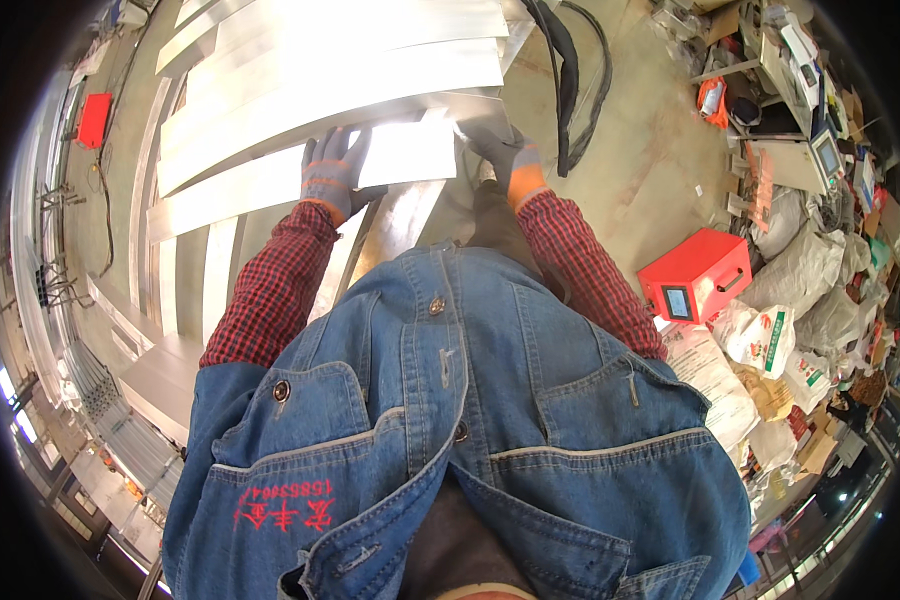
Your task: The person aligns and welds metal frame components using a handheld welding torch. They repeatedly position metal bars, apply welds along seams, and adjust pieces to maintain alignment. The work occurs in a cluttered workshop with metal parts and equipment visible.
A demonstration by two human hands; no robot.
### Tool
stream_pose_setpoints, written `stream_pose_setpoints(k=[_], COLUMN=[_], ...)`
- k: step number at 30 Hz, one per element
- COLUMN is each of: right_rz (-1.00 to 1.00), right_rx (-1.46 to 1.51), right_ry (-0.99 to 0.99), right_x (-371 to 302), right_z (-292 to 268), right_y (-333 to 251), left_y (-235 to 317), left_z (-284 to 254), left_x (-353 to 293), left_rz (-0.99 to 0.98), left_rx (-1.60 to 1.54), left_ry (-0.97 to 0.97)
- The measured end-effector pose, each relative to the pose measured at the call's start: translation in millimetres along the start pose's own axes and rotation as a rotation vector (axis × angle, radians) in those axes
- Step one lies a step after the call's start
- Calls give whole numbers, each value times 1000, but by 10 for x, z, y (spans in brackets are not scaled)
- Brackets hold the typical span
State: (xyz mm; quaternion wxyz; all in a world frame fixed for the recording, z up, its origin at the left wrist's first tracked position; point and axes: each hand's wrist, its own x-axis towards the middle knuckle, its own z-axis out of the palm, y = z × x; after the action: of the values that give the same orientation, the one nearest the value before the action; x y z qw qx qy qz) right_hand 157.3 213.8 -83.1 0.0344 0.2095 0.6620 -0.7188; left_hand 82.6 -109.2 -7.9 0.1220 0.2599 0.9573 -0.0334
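Observation:
Both my hands wear grey gloves with orange cuffs. My left hand [334, 172] lies with fingers spread on a long shiny metal strip [235, 192], its thumb pointing off to the right. Just beyond its fingertips runs the near edge of a wide, bright metal panel [270, 128]. At that panel's right end, my right hand [502, 155] is closed around the corner, its fingertips partly hidden by glare and metal. More flat metal panels [410, 65] are stacked farther away, their surfaces washed out by light.
Metal rails [150, 215] lie under the stack. A black hose [570, 90] loops on the floor to the right. Nearer stands a red box with a small screen [697, 277], beside piled plastic bags [760, 335]. A cluttered bench [780, 90] is at the far right.

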Motion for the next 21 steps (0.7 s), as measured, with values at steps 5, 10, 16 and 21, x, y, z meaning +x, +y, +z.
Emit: stream_pose_setpoints(k=[5,10,16,21], right_rz=[57,-215,4,57], right_rx=[140,-84,190,167], right_ry=[26,-55,68,10], right_x=[-345,-524,-39,-317], right_z=[122,-79,97,104], right_y=[110,212,162,42], left_y=[16,22,27,37], left_z=[13,12,10,-9], left_x=[6,17,0,-3], left_rz=[-16,-22,-16,-12], left_rx=[22,60,58,38], left_ry=[-18,-36,-25,-10])
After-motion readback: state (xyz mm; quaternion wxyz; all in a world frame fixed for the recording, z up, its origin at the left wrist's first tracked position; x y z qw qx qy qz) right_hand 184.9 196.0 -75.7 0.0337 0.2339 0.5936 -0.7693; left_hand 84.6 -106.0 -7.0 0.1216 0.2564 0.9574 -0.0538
